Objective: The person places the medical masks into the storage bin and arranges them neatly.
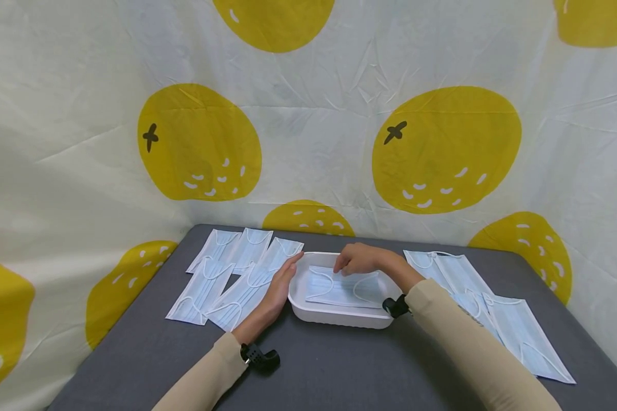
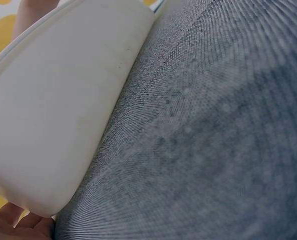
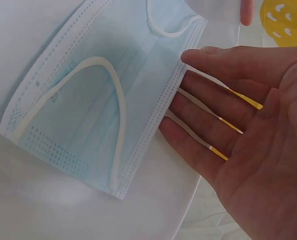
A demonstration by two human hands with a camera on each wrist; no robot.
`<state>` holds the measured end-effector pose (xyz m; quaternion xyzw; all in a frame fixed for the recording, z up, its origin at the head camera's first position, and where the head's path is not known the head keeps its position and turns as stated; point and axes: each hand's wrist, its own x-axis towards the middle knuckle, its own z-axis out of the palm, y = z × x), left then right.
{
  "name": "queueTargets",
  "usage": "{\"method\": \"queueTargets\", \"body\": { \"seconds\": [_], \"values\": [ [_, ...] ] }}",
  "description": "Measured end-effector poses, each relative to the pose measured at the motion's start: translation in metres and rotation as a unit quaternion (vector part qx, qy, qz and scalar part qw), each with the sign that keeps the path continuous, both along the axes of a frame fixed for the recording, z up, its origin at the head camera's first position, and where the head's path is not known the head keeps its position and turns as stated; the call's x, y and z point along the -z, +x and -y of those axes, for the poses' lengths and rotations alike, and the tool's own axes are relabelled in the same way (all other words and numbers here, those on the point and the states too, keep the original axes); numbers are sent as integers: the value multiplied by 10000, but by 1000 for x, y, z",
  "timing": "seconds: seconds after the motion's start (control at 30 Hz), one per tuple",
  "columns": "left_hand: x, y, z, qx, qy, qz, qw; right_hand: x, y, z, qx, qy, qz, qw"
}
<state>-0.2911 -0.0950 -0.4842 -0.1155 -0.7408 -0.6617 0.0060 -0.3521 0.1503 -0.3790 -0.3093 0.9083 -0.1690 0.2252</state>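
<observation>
A white plastic tray (image 1: 339, 317) stands at the middle of the table with a light blue face mask (image 1: 345, 288) inside, ear loops lying on top. My left hand (image 1: 279, 285) rests along the tray's left side, fingers fairly straight and fingertips at the far left rim. In the left wrist view its fingers (image 2: 31, 225) show against the tray's end. Reaching over the tray from the right, my right hand (image 1: 360, 258) pinches the mask's far long edge. The right wrist view shows the thumb at that edge and the other fingertips hidden behind it.
Several face masks (image 1: 200, 288) lie spread on the grey table (image 1: 319, 365) left of the tray. Several more masks (image 1: 529, 334) overlap to the right, beside my right forearm. A white curtain (image 1: 313, 142) with yellow fruit prints hangs behind the table.
</observation>
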Motion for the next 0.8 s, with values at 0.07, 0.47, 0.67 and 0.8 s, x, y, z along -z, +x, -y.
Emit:
{"method": "queueTargets", "body": {
  "seconds": [0.07,0.47,0.67,0.8],
  "values": [
    [-1,0,0,-7,3,19,10000,0,1,-1,-24,0,-30,10000],
    [-2,0,-1,-1,0,15,10000,-4,7,-12,-184,-474,-348,9981],
    [-1,0,-1,-8,-46,2,10000,-11,15,-25,-429,-1011,-599,9921],
    [-2,0,-1,-1,-82,64,9999,-18,25,-38,-354,-1413,-746,9865]
  ]
}}
